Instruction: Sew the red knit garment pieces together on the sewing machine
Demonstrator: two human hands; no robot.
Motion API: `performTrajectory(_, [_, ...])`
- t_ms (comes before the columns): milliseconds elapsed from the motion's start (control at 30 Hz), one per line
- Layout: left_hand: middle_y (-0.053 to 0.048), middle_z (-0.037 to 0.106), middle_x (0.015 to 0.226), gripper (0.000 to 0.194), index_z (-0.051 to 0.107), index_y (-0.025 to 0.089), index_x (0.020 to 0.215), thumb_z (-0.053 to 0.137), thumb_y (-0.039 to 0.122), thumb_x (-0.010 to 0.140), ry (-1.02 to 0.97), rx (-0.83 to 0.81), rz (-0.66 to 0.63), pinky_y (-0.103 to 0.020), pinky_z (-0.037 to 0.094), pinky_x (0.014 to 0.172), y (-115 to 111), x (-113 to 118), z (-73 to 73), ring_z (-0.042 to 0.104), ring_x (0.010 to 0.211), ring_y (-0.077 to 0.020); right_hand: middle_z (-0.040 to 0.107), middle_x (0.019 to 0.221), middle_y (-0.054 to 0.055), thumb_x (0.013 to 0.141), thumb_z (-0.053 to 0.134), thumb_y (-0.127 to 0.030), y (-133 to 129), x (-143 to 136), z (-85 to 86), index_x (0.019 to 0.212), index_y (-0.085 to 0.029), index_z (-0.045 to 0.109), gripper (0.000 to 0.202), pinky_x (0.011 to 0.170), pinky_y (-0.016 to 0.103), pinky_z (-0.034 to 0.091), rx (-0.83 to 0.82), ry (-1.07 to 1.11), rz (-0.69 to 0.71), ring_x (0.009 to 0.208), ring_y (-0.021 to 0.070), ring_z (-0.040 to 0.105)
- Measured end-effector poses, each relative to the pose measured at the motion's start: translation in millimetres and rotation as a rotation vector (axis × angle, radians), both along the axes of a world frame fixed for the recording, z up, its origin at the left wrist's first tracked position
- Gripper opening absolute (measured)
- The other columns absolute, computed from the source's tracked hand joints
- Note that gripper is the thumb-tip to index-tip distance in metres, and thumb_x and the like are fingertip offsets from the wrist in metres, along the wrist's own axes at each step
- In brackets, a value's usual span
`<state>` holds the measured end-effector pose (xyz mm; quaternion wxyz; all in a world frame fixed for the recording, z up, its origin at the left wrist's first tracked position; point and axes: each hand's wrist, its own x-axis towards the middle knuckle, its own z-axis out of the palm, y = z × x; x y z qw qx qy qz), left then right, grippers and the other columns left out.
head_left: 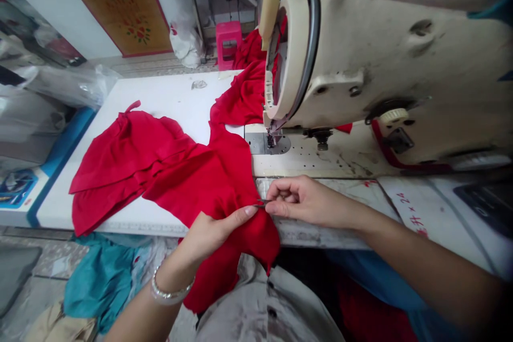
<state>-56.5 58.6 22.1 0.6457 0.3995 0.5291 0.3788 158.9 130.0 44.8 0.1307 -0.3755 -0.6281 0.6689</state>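
Red fabric (200, 176) lies across the white sewing table and hangs over its front edge. My left hand (212, 232), with a bracelet on the wrist, grips the fabric near its right edge, thumb on top and the other fingers hidden under the cloth. Just to the right, my right hand (294, 200) is closed in a pinch around a small dark metal tool (261, 203), whose tip meets the fabric edge beside my left thumb. Both hands are in front of the needle area (271, 140) of the sewing machine (385, 59).
The machine's large body fills the upper right. More red cloth (240, 96) lies behind the needle. Teal cloth (100, 283) is on the floor at the lower left. A pink stool (227, 40) stands behind the table. Plastic-wrapped items (32, 112) sit at the left.
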Motion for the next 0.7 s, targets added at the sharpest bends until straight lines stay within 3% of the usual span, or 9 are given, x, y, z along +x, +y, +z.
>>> performTrajectory(400, [-0.003, 0.068, 0.078, 0.034, 0.069, 0.013, 0.078, 0.073, 0.046, 0.087, 0.033, 0.036, -0.104, -0.026, 0.053, 0.074, 5.2, 2.3, 12.4, 0.061, 0.077, -0.0147, 0.041, 0.062, -0.006, 0.077, 0.073, -0.063, -5.8, 10.0, -8.1, 0.077, -0.018, 0.056, 0.048, 0.052, 0.023, 0.026, -0.029, 0.009, -0.003, 0.057, 0.0079, 0.034])
performTrajectory(700, [-0.002, 0.068, 0.081, 0.033, 0.07, 0.014, 0.08, 0.071, 0.046, 0.089, -0.004, 0.043, -0.142, -0.023, 0.054, 0.074, 4.7, 1.9, 9.2, 0.06, 0.077, -0.013, 0.038, 0.062, -0.007, 0.078, 0.07, -0.069, -7.2, 11.5, -8.6, 0.079, -0.018, 0.052, 0.054, 0.051, 0.023, 0.021, -0.104, 0.041, 0.036, 0.056, 0.0068, 0.029])
